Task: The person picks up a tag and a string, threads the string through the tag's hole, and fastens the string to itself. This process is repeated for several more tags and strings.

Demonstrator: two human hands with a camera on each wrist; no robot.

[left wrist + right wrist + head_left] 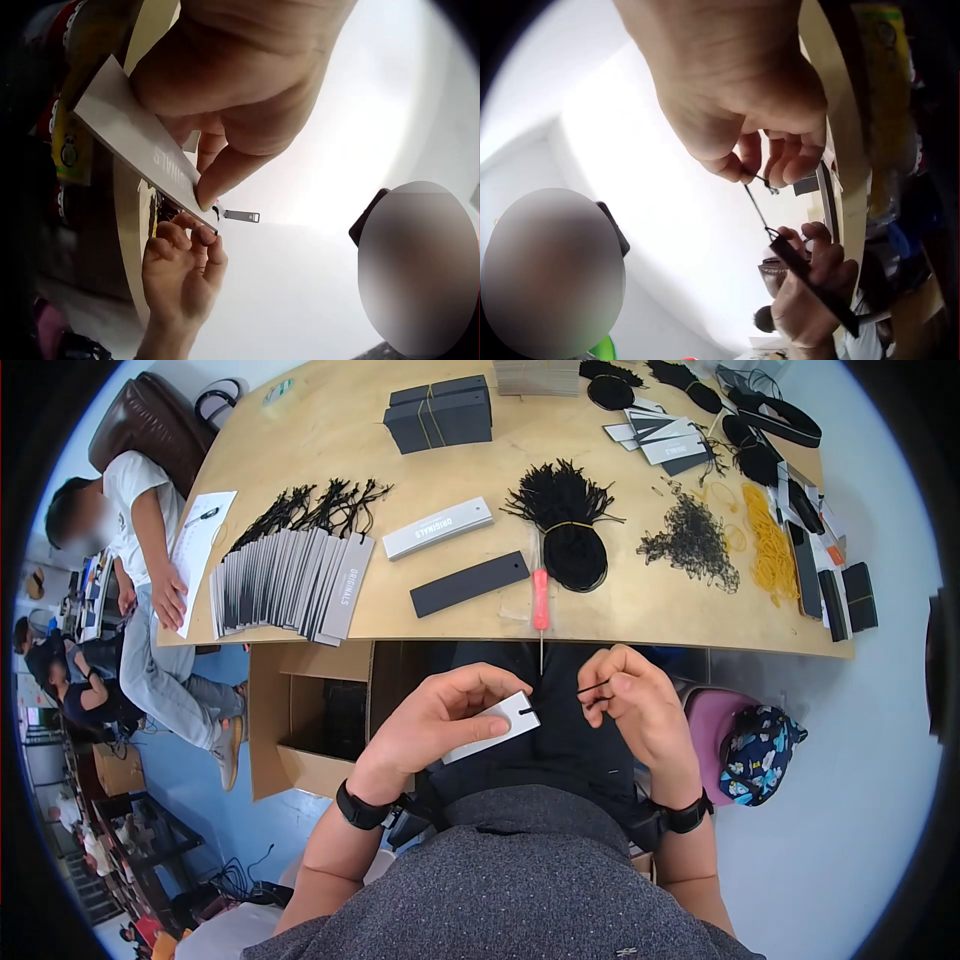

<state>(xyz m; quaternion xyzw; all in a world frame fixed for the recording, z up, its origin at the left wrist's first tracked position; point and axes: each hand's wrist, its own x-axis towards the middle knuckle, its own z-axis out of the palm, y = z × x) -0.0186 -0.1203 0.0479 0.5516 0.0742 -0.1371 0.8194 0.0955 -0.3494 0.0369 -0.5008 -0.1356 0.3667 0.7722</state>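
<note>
Between thumb and fingers, the left hand [435,715] holds a light tag [495,731] near its holed end, just off the table's front edge. In the left wrist view the tag [139,139] shows pale lettering. To its right, the right hand [642,705] pinches a thin black cord [593,687] between thumb and fingertips. The right wrist view shows the cord [756,204] stretched from the right hand [735,97] to a loop at the end of the tag, whose dark side [814,285] faces that camera.
On the table [460,625] lie corded tags [290,585], a white tag stack [438,528], a dark one [468,584], a black cord bundle [573,555], a red-handled tool [541,600], small dark pins [690,540] and yellow bands [765,545]. A person [145,520] sits at the left.
</note>
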